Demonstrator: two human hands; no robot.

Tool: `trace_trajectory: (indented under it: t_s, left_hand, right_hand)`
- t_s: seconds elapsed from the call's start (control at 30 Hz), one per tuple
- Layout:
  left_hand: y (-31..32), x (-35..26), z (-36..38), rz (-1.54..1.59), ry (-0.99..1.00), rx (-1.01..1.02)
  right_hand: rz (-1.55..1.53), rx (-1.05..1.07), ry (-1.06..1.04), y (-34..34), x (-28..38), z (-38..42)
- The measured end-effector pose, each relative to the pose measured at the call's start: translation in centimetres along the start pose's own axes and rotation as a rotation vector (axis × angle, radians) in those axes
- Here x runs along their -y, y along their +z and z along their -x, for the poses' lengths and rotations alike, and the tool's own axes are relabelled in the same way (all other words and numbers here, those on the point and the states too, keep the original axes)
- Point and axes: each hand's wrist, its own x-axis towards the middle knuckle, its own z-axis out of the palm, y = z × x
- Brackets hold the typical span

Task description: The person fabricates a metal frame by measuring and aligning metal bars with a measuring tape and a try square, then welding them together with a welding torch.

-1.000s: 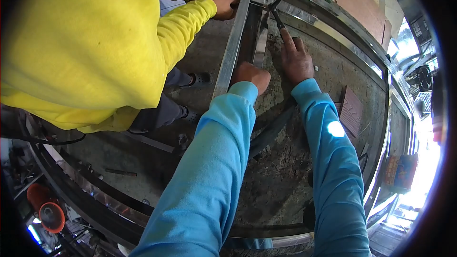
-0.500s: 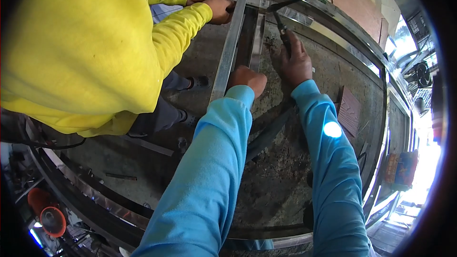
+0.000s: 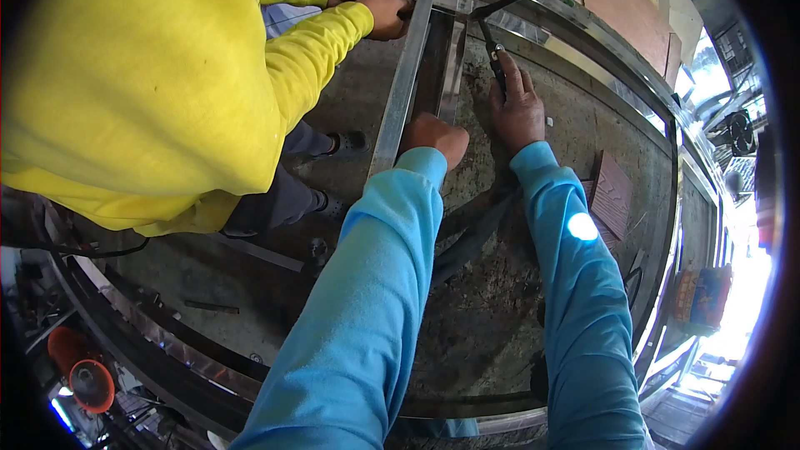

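My left hand [image 3: 435, 137] is closed in a fist around a metal bar [image 3: 403, 75] that spans the frame, its fingertips hidden from me. In my right hand [image 3: 518, 117] is a hammer [image 3: 497, 65] with a dark handle and a long, thin dark head. The hammer's head lies over the far end of the bars, near the frame's far rail [image 3: 542, 36]. Across the bar, another person's hands [image 3: 385, 15] are together at its far end; what they hold is hidden.
A person in a yellow top [image 3: 142, 92] leans in from the left, feet inside the frame. Brown wood-grain boards [image 3: 611, 196] lie on the concrete floor at the right. An orange round object [image 3: 91, 385] is at lower left. Wooden sheets [image 3: 625, 0] lie beyond the far rail.
My right hand and the hammer have shifted very slightly. My left hand stays in place on the bar, and the other person's hands have barely moved.
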Motion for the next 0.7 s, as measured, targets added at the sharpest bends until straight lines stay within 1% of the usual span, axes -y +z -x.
trace_trajectory:
  t_s: [0.1, 0.2, 0.3, 0.4, 0.5, 0.6, 0.7]
  left_hand:
    - [-1.2, -1.2, 1.2, 0.135, -0.122, 0.018]
    - [-1.5, -1.4, 1.4, 0.196, -0.146, 0.019]
    - [-2.3, -2.3, 2.5, 0.302, -0.241, -0.012]
    - [-2.7, -2.6, 3.0, 0.373, -0.276, -0.026]
    - [-2.1, -1.9, 1.8, 0.286, -0.206, 0.043]
    - [-0.9, -1.0, 1.0, 0.215, -0.141, 0.007]
    - [-0.7, -0.9, 0.7, 0.170, -0.107, 0.017]
  right_hand:
    - [0.018, 0.010, 0.006, 0.0, 0.2, 0.0]
    - [0.033, 0.027, 0.020, -0.1, 0.4, 0.1]
    - [0.043, 0.030, 0.017, 0.0, 0.5, 0.0]
    - [0.076, 0.029, -0.015, 0.1, 0.2, 0.1]
    - [0.098, 0.039, -0.002, 0.1, 0.4, 0.1]
    - [0.113, 0.047, 0.014, 0.1, 0.6, 0.1]
    - [0.131, 0.041, 0.006, 0.2, 0.5, 0.1]
